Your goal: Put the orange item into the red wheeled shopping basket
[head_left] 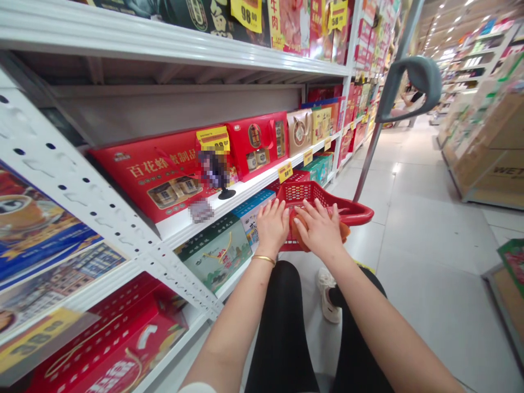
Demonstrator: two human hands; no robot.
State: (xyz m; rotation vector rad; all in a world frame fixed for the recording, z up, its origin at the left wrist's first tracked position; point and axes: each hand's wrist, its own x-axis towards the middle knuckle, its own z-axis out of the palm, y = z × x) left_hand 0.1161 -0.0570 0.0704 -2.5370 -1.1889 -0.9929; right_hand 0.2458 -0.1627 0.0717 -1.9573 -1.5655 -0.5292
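My left hand (271, 226) lies flat with spread fingers against the near side of a red plastic shopping basket (311, 194). My right hand (318, 229) rests palm-down on an orange-brown item (300, 234) inside that basket, and the hand hides most of it. The two hands sit close together. A thin gold bangle (264, 260) circles my left wrist. Neither hand shows a clear grip.
White perforated store shelving (82, 202) runs along the left, stacked with red gift boxes (151, 174) and a green-and-white box (216, 254) close to my left hand. A grey-handled pole (409, 82) rises from the basket. A tiled aisle stretches right, with cardboard displays (487, 147).
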